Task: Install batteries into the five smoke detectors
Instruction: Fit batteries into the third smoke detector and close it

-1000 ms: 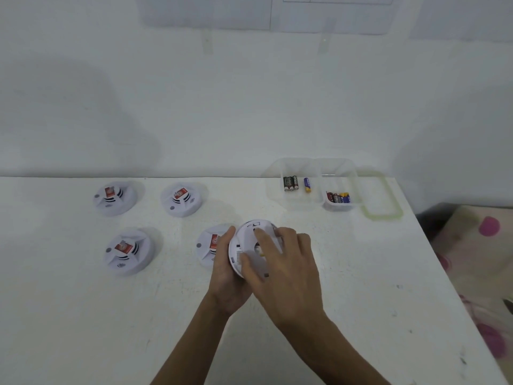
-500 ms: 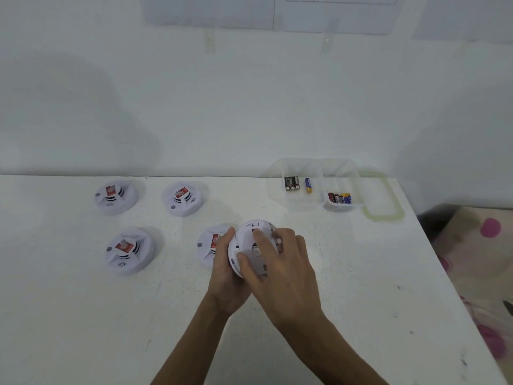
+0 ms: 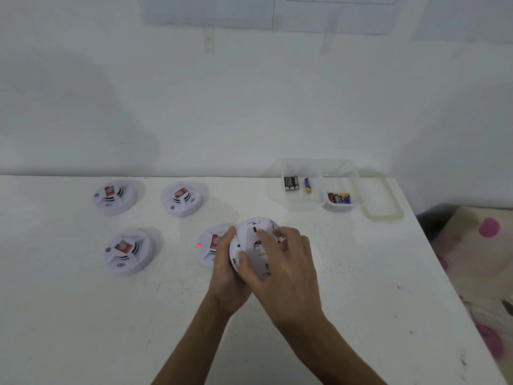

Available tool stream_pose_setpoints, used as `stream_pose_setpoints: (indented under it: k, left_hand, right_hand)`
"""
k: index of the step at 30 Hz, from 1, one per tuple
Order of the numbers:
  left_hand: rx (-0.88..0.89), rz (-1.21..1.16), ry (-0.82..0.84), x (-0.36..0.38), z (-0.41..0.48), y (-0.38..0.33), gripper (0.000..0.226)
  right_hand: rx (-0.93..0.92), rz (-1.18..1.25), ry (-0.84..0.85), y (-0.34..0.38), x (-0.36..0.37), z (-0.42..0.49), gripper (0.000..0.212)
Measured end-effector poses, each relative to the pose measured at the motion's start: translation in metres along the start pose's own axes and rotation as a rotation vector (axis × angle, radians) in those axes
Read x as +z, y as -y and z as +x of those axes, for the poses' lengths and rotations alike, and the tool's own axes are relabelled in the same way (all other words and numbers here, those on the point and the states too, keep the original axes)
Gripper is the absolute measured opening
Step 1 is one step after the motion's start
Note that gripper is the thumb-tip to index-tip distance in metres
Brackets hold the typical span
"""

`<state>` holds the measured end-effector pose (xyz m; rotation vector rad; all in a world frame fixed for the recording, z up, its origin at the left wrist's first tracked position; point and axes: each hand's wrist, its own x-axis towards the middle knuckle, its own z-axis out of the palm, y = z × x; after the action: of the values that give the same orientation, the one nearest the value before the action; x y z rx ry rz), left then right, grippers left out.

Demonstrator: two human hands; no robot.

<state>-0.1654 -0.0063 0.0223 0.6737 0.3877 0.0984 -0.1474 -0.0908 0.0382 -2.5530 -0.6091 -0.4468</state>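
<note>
We have the fifth smoke detector (image 3: pixel 251 247) flipped back-side up and tilted, held off the bench (image 3: pixel 83 315) at centre, between both hands. Left hand (image 3: pixel 226 279) is closed around its left and near rim, thumb up along the edge. Right hand (image 3: pixel 286 270) lies over the back, fingers curled onto the cover, thumb pressing near the left rim; it grips the detector too. Versus half a second back: grip is basically unchanged, hands stayed put, right fingers shifted slightly on the cover. The one real change is a red LED (image 3: pixel 199 245) now lit on the near-centre detector (image 3: pixel 208 245), which sits on the bench just left of the held one, partly hidden behind the left hand. That light was not visible in the earlier frames. The other three detectors have not moved: far-left detector (image 3: pixel 114 197), far-centre detector (image 3: pixel 181 198), near-left detector (image 3: pixel 128 251), all face up with red labels. Far right, the clear container (image 3: pixel 313 162) holds loose batteries (image 3: pixel 290 183) in its left compartment and more batteries (image 3: pixel 339 198) in the right one; its green-rimmed lid (image 3: pixel 384 215) lies just right of it. We cannot tell whether the held unit's battery bay is filled.
</note>
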Motion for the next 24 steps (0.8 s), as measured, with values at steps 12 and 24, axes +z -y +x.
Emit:
stream_pose_setpoints:
  k: [12, 24]
  left_hand:
    - [0.021, 0.163, 0.001, -0.011, 0.005, 0.0, 0.05]
    - [0.082, 0.191, -0.027, -0.018, 0.009, 0.008, 0.055]
  right_hand:
    - [0.091, -0.095, -0.006, 0.015, 0.006, 0.003, 0.051]
    - [0.222, 0.131, 0.093, 0.017, 0.002, 0.004, 0.052]
